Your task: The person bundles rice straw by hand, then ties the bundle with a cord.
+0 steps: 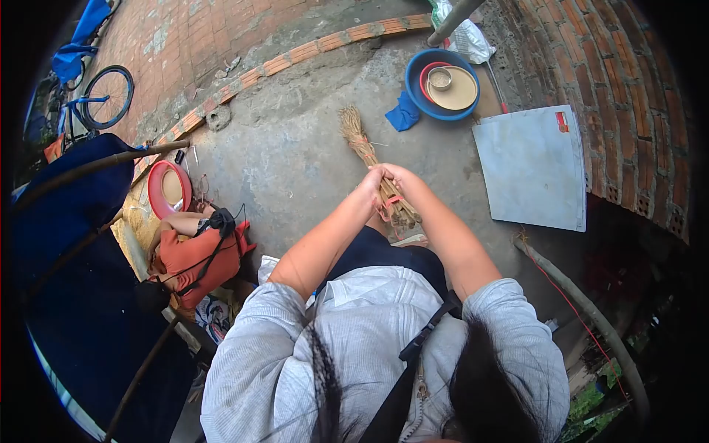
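Observation:
A straw-coloured bundle of dried stalks (pixel 358 140) is held in front of my body, its frayed, bushy end pointing away from me. Pink string is tied round the thicker cut ends, which lie nearer my waist. My left hand (pixel 371 181) and my right hand (pixel 399 178) meet side by side around the middle of the bundle, both closed on it. The fingers are partly hidden by the wrists and stalks. Beneath the bundle is the grey concrete floor (pixel 281 162).
Ahead to the right, a blue basin (pixel 413 77) holds a red bowl, a tan disc and a small cup; a blue cloth (pixel 403 112) lies beside it. A grey panel (pixel 528 170) is at right. On the left, a person in orange (pixel 199 258) sits by a red basin (pixel 153 190).

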### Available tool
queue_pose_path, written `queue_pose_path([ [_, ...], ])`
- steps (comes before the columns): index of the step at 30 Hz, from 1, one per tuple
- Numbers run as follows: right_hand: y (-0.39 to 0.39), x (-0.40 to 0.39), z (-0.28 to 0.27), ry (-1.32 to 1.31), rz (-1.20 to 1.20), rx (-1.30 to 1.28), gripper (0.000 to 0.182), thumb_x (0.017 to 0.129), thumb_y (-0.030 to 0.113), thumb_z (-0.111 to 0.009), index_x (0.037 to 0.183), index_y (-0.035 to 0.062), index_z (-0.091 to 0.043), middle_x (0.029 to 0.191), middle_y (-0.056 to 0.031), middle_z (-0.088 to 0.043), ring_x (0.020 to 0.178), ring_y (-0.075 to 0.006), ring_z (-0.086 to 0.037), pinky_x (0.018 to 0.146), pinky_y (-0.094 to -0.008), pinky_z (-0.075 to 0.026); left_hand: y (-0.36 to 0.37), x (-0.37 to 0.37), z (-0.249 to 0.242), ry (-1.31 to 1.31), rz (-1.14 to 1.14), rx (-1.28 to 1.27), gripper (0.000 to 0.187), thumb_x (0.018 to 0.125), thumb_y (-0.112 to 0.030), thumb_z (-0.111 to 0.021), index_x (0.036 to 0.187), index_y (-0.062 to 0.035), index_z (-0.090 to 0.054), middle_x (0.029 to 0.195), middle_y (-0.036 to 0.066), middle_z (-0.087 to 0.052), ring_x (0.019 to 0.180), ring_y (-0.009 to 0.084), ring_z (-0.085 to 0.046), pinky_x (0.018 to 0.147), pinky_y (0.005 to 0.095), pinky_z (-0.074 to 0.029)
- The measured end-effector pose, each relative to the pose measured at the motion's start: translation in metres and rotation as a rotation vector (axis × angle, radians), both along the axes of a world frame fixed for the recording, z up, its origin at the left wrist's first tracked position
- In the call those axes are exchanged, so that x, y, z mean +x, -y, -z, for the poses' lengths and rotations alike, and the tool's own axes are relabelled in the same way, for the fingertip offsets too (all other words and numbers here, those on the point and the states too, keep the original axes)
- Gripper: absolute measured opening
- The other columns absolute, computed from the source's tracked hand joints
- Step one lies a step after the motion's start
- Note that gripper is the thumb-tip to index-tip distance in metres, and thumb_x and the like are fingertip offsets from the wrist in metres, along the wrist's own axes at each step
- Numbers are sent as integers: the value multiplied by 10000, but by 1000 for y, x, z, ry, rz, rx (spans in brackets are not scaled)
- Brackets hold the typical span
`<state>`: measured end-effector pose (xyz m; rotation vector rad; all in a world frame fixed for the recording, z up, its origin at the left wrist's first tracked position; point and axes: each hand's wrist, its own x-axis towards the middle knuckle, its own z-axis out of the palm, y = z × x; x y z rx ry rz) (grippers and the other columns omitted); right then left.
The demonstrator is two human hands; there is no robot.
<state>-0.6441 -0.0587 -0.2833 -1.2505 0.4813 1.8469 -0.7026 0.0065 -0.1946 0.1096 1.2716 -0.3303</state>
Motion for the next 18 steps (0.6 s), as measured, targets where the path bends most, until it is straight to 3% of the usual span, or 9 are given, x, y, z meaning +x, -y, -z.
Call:
queue_pose_path([
  [1, 20, 9, -1, -20, 49, -32, 238, 781, 188, -379, 807, -22, -486, 679, -148, -553, 460, -209, -547, 374, -274, -490, 14, 13, -36, -21, -18, 45, 84, 663, -112, -408, 606, -52, -420, 513, 71, -449, 400, 180, -451, 381, 280, -417],
  [4, 61, 27, -7, -59, 166, -98, 231, 772, 166, -370, 809, -29, -489, 694, -158, -556, 480, -212, -558, 383, -272, -492, 39, 14, -26, 117, 40, -86, 103, 691, -111, -408, 644, -22, -428, 544, 84, -465, 404, 177, -459, 395, 285, -438],
  [7, 67, 30, -20, -94, 211, -138, 226, 763, 144, -362, 810, -35, -491, 709, -168, -560, 501, -215, -568, 391, -271, -495, 52, 10, -28, 298, -40, -321, 121, 716, -94, -407, 698, 25, -410, 589, 104, -473, 427, 165, -468, 440, 276, -466],
  [9, 62, 18, -38, -131, 223, -147, 224, 757, 130, -356, 812, -39, -493, 718, -174, -562, 515, -217, -576, 397, -270, -497, 50, -1, -31, 340, -228, -629, 120, 719, -63, -406, 729, 53, -379, 613, 116, -464, 459, 158, -475, 488, 266, -482],
  [11, 63, 5, -77, -139, 271, -100, 222, 753, 119, -352, 817, -44, -487, 735, -182, -560, 519, -219, -578, 399, -268, -497, 54, -15, -63, 367, -328, -658, 131, 714, -52, -408, 750, 64, -361, 611, 109, -447, 489, 159, -478, 514, 264, -486],
  [12, 63, -2, -108, -153, 303, -5, 209, 753, 107, -348, 797, -47, -482, 706, -176, -557, 480, -205, -565, 374, -254, -485, 58, -21, -72, 357, -320, -545, 135, 708, -62, -417, 739, 55, -357, 593, 100, -433, 492, 160, -472, 496, 267, -475],
  [13, 69, -6, -82, -156, 240, 16, 213, 760, 140, -368, 775, -33, -492, 647, -152, -555, 430, -188, -542, 338, -233, -462, 63, -26, -71, 354, -304, -542, 135, 708, -62, -417, 739, 55, -357, 593, 100, -433, 492, 160, -472, 496, 267, -475],
  [15, 86, -9, -94, -2, 99, -51, 209, 758, 197, -426, 717, 15, -519, 580, -121, -545, 394, -174, -523, 281, -194, -405, 79, -35, -62, 346, -236, -480, 129, 702, -69, -420, 726, 37, -350, 582, 94, -426, 486, 161, -465, 473, 259, -457],
  [18, 123, -29, -17, 24, -49, -10, 203, 741, 247, -482, 654, 70, -532, 571, -93, -552, 415, -181, -528, 318, -226, -419, 123, -40, -16, 173, -48, -181, 85, 673, -104, -411, 628, -38, -382, 557, 86, -440, 431, 146, -436, 411, 264, -423],
])
